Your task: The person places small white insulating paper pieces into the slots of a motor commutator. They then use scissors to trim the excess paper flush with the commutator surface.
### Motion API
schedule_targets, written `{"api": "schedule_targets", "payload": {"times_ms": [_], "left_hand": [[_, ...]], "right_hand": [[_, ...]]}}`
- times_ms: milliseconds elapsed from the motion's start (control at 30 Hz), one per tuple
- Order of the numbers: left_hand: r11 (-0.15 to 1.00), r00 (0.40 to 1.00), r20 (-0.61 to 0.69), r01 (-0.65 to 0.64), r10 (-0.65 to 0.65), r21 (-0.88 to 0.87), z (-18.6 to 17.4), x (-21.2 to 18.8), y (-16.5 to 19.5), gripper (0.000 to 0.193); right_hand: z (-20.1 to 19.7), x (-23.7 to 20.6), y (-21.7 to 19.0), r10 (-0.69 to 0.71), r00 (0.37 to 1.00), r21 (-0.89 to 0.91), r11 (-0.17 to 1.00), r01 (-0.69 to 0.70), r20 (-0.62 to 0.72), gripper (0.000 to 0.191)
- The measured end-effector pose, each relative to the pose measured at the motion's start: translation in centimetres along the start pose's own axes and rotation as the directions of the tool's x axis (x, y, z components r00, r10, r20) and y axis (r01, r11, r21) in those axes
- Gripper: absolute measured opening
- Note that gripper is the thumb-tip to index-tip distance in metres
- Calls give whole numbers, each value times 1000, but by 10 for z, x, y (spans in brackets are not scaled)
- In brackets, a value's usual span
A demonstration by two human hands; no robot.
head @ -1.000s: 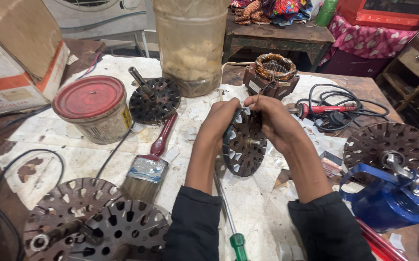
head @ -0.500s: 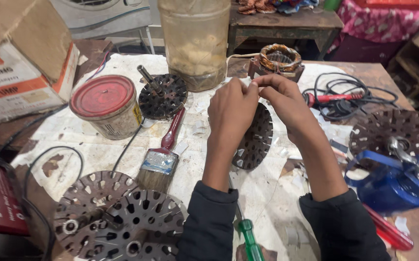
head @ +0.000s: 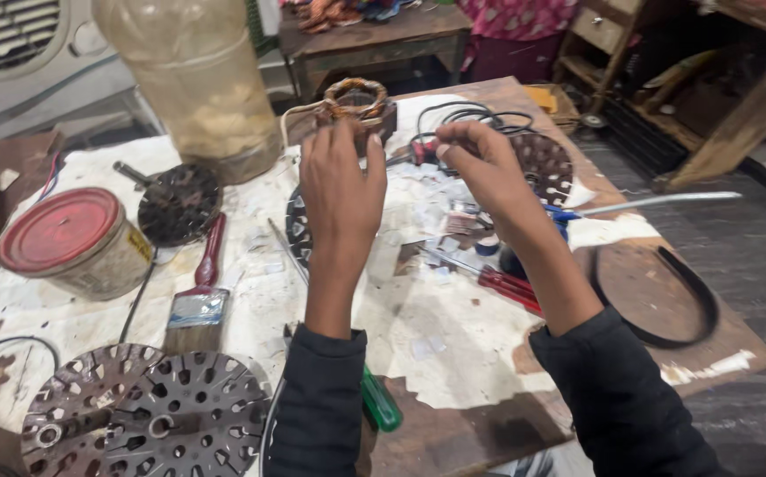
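My left hand (head: 343, 185) is raised above the table with its back to the camera and its fingers up and together, so its palm is hidden. My right hand (head: 480, 168) hovers a hand's width to the right with its fingertips pinched together, and I see nothing between them. A dark round perforated metal cover (head: 294, 231) lies on the paper-covered table (head: 453, 353), mostly hidden behind my left wrist. A copper-wound coil (head: 354, 99) sits just beyond my left fingertips.
Large plastic jar (head: 193, 79) at the back. Red-lidded tin (head: 69, 238), dark disc with a shaft (head: 178, 203) and paintbrush (head: 199, 296) at left. Perforated covers (head: 135, 411) at front left. Green-handled screwdriver (head: 378, 402), red-handled screwdriver (head: 506, 287), black cable (head: 467, 115), black ring (head: 665, 296) at right.
Both hands have left the perforated cover they held upright together. They are now raised and apart, and the cover lies on the table. The view has swung to the right.
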State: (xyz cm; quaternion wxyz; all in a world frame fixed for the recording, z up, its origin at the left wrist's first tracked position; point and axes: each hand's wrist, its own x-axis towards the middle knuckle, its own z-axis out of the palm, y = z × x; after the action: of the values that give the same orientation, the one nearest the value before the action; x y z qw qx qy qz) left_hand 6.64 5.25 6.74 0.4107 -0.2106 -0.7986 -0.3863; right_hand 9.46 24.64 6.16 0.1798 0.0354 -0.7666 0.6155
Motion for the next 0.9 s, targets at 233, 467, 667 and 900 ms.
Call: {"api": "schedule_targets", "payload": {"times_ms": [233,467,667,900], "left_hand": [[942,995,63,-46,71,-331,15,-22,84,15],[865,994,68,-38,83,-500,35,-33,191,31],[800,983,93,-71,156,-595,42,-48,267,34],[684,946,172,-65,273,-727,55,-89,335,37]], "right_hand": [[-61,-50,-34,-256,966,53,965,258,-42,27],[-152,-143,-94,-406,871,-187,912,365,-276,28],[-225,-211,-130,-425,810,-397,879,264,-404,29],[-286,-300,-146,-431,718,-505,854,129,-546,26]]}}
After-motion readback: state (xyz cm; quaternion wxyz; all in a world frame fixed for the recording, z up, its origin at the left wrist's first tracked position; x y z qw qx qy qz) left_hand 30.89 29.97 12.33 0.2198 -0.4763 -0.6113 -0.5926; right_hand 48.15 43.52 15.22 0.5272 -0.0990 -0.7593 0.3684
